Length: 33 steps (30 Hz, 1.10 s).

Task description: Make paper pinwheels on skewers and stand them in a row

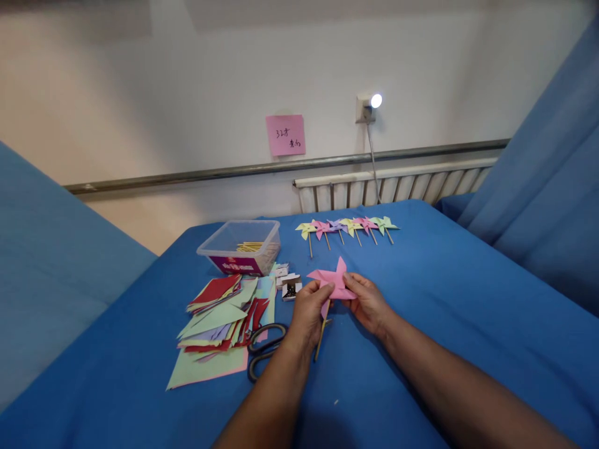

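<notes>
Two hands, left hand (306, 312) and right hand (368, 302), pinch a pinwheel (337, 284), partly covering it; scissors (268, 347) half hidden; tub (238, 265) holds sticks (249, 247), box (292, 297) dark bits (291, 289).

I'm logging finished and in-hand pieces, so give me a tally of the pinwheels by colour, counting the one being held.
Pink pinwheels: 3, one held by the left hand and right hand
Yellow pinwheels: 2
Lavender pinwheel: 1
Light green pinwheel: 1
Total: 7
</notes>
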Motion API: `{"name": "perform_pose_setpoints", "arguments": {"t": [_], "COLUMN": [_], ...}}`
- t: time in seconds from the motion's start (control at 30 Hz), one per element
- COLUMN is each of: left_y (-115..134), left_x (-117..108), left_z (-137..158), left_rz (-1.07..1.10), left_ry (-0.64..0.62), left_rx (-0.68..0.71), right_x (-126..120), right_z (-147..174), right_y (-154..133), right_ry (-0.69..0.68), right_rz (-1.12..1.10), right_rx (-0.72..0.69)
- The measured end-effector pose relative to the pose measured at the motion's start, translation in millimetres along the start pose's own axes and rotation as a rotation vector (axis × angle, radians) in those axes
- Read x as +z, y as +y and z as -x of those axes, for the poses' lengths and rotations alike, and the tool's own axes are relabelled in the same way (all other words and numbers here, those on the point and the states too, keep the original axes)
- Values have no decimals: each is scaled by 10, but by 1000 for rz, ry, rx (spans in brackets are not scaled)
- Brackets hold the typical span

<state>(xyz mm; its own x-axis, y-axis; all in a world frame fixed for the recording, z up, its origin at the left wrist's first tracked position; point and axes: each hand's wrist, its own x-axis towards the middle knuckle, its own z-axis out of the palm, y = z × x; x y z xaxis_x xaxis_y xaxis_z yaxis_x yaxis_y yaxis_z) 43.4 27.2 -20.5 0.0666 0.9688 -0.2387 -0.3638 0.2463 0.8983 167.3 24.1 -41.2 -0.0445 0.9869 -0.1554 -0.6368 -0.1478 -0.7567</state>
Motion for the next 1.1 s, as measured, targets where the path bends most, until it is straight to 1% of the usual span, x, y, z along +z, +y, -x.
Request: {"name": "perform_pose_setpoints", "arguments": {"t": [0.17, 0.37, 0.5, 0.6, 0.67, 0.7, 0.8, 0.87, 0.93, 1.0, 1.1], "left_y": [18, 25, 31, 35, 30, 24, 3, -12, -28, -46, -77], "left_x": [6, 39, 54, 50, 41, 36, 27, 28, 31, 33, 30], "left_z": [10, 39, 60, 57, 44, 37, 14, 5, 2, 1, -3], "left_rz": [30, 63, 80, 76, 56, 35, -55, -124, -189, -238, -253], "left_ry": [7, -55, -73, -64, -45, -24, 51, 73, 67, 53, 35], "left_rx": [24, -37, -32, -20, -5, 12, 81, 132, 170, 194, 204], "right_x": [-3, -20, -15, -16, -28, -37, -63, -69, -62, -50, -42], "right_z": [2, 1, 3, -11, -24, -27, -9, 25, 62, 88, 90], "right_y": [-35, -22, -2, 13, 12, 5, -49, -91, -112, -104, -65], "right_ry": [-64, -98, -95, -77, -37, 1, 119, 114, 59, 12, -25], "right_rz": [-42, -101, -105, -43, 35, 88, 364, 611, 817, 943, 982], "right_rx": [70, 103, 93, 60, -6, -64, -330, -519, -646, -687, -662]}}
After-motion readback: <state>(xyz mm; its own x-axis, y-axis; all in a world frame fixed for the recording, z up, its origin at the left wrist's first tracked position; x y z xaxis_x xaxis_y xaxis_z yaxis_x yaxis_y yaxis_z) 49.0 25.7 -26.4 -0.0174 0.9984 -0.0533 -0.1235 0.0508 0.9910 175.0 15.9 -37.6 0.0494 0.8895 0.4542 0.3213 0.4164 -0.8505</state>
